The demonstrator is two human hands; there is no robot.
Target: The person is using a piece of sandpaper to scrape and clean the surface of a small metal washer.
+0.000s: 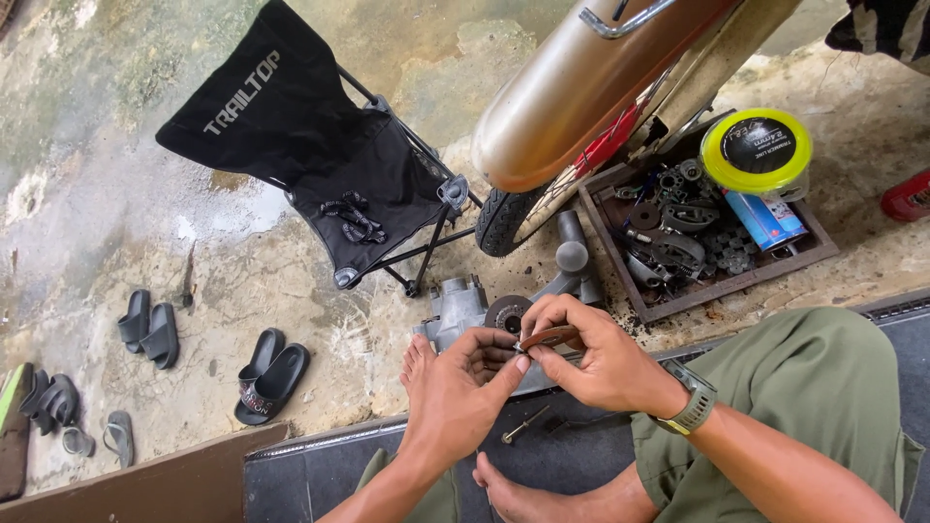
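My left hand [463, 387] and my right hand [593, 353] meet over a grey metal engine casing [457, 308] on the concrete floor. Between their fingertips they pinch a small curved brown part [550, 337], dark at one end. A dark round disc [506, 313] sits on the casing just behind my fingers. My right wrist wears a grey watch [690, 400]. My bare feet rest below the hands, and a small metal bolt [524, 424] lies on the dark mat between them.
A wooden tray [810, 254] of metal parts, with a spray can [765, 219] and a yellow spool [757, 147], stands at right. A motorcycle's bronze fender [572, 92] and front tyre [504, 218] loom above. A black folding chair [320, 145] and several sandals [271, 376] sit left.
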